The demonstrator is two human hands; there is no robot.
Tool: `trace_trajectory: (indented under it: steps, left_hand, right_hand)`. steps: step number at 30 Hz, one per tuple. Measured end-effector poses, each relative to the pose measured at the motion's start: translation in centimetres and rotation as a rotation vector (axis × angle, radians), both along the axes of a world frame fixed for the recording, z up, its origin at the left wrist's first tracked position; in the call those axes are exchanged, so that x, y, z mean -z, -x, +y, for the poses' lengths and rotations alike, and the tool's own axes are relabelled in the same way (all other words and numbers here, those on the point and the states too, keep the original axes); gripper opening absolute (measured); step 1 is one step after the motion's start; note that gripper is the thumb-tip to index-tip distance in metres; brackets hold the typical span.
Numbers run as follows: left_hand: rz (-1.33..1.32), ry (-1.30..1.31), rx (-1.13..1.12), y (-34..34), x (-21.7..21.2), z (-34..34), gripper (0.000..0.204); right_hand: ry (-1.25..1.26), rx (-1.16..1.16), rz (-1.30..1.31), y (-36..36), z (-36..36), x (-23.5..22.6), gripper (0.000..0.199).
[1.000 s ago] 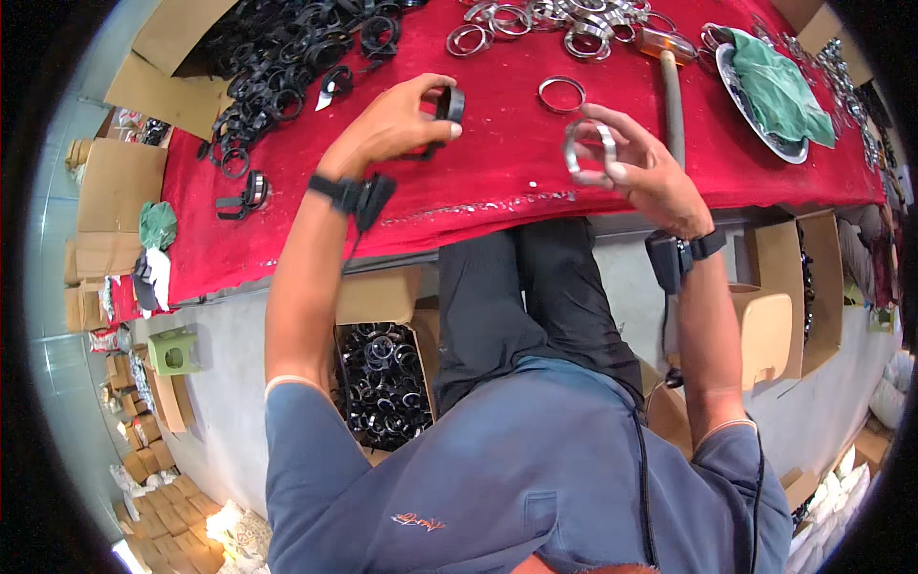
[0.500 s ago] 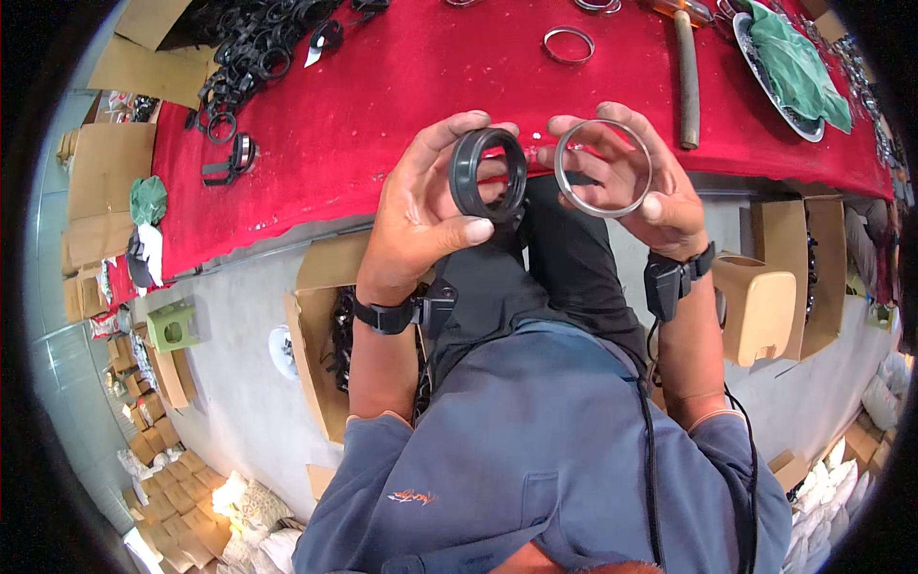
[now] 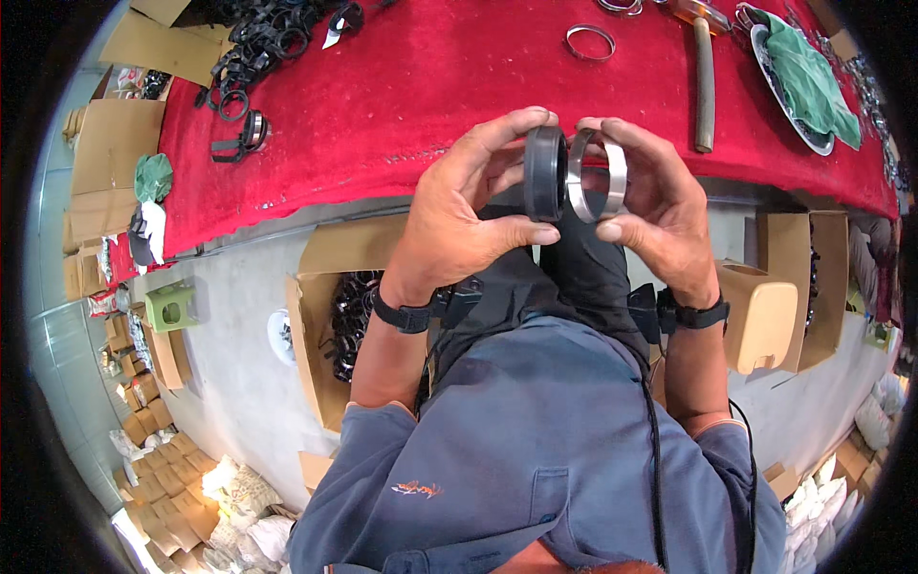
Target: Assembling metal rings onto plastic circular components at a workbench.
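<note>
Held up at the front edge of a red cloth (image 3: 411,105), a thick matte-black ring (image 3: 543,177), ridged around its wall, was clamped between the left hand's (image 3: 454,210) thumb and fingers, while the right hand (image 3: 674,210) pinched a thinner, shiny silver metal band (image 3: 617,182), both upright and face to face (whether their rims touched, I could not tell). Beyond lay a wooden-handled hammer (image 3: 705,91), a lone silver ring (image 3: 588,58) and, leftward, heaped black rings (image 3: 273,40).
</note>
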State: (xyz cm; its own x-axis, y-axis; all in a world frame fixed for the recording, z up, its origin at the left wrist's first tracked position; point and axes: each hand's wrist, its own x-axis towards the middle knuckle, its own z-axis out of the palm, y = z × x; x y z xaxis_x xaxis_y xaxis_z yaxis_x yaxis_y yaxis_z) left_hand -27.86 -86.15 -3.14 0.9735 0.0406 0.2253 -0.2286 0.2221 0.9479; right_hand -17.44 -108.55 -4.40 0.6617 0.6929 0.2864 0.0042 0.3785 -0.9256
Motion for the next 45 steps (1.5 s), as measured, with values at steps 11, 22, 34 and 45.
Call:
trace_trajectory:
  steps: [11, 22, 34, 45]
  left_hand:
    - [0.001, -0.298, -0.12, 0.2, -0.2, -0.3, 0.087]
    - [-0.072, -0.46, -0.143, 0.3, -1.0, 0.1, 0.086]
    - [0.003, -0.195, -0.206, -0.1, -0.1, -1.6, 0.078]
    - [-0.065, -0.716, -0.283, 0.3, -2.6, -1.8, 0.043]
  right_hand:
    - [0.146, 0.148, -0.301, 1.4, 1.3, -0.7, 0.074]
    - [0.132, 0.131, -0.272, 1.6, 1.4, -1.0, 0.071]
    - [0.231, 0.488, -0.347, 3.1, 2.5, -1.7, 0.074]
    - [0.296, 0.635, -0.527, 0.6, 2.7, -2.4, 0.024]
